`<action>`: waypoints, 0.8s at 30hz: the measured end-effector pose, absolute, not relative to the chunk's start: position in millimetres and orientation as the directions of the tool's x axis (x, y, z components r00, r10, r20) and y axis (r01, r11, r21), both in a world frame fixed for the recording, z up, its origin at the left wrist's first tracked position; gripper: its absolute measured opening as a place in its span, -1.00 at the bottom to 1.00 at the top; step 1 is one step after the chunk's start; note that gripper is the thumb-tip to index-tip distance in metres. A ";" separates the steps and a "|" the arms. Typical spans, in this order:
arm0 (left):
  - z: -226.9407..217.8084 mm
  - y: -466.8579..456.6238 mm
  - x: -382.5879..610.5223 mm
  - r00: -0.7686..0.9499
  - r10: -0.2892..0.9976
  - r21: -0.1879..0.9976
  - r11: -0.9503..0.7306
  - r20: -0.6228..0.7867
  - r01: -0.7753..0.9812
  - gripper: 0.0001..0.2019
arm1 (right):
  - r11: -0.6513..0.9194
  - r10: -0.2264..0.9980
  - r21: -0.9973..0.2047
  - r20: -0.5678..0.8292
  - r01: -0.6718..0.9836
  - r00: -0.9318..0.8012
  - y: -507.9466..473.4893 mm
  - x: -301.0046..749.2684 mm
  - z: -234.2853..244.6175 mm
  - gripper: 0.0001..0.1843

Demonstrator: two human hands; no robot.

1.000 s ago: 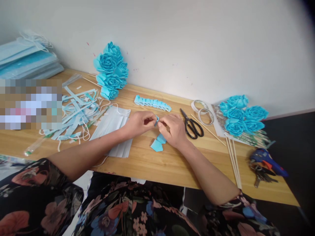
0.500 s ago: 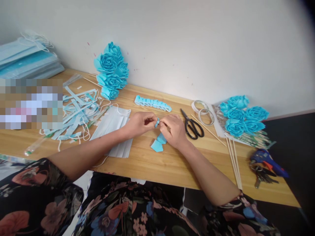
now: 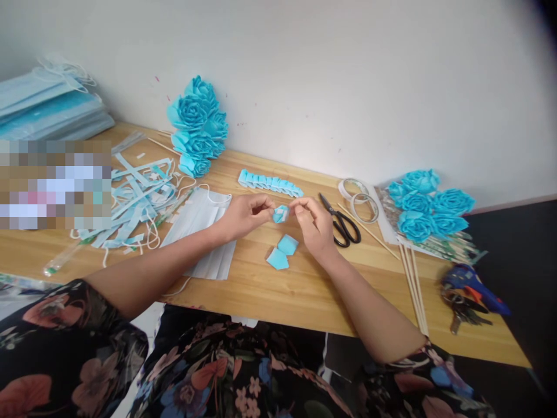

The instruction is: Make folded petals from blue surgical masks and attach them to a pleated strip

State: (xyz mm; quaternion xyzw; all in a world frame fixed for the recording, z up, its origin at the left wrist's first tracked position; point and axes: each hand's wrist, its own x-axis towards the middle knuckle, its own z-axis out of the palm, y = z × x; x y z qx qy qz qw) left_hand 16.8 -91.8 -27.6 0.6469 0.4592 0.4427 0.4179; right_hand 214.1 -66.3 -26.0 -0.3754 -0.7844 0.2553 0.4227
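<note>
Pinching a small curled light-blue fabric piece (image 3: 281, 214) between thumb and fingertip, the left hand (image 3: 243, 217) is nearly closed; the right hand (image 3: 317, 229) curls loosely just beside it, whether touching I cannot tell. Nearer the body than the hands, two flat light-blue fabric pieces (image 3: 277, 259) on the light-wood counter (image 3: 300, 296) seem unshaped. Beyond the hands, one row of folded light-blue pieces (image 3: 270, 183) looks done, too overlapped to count. Rightward: one pair of black-handled scissors (image 3: 335, 212), two white tape rolls (image 3: 365, 220), five blue roses (image 3: 418, 200).
</note>
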 end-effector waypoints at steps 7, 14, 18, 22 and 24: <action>-27.8 -92.1 17.2 0.201 0.961 0.954 -0.228 0.189 0.193 -0.80 | 0.472 0.834 -0.832 0.313 0.292 -0.455 -61.8 212.6 -32.0 -0.72; -27.4 -92.4 17.5 0.200 0.959 0.946 -0.242 0.200 0.216 -0.75 | 0.489 0.832 -0.801 0.309 0.345 -0.461 -65.4 212.1 -29.2 -0.78; -30.0 -90.8 17.5 0.186 0.962 0.943 -0.239 0.198 0.230 -0.78 | 0.508 0.820 -0.787 0.319 0.349 -0.474 -67.3 210.2 -25.6 -0.81; -30.2 -89.5 15.4 0.205 0.961 0.935 -0.237 0.186 0.263 -0.79 | 0.511 0.816 -0.785 0.315 0.350 -0.485 -68.0 210.0 -24.5 -0.84; -30.2 -89.7 14.7 0.211 0.958 0.923 -0.250 0.193 0.292 -0.78 | 0.512 0.814 -0.785 0.312 0.349 -0.490 -68.0 210.3 -24.8 -0.85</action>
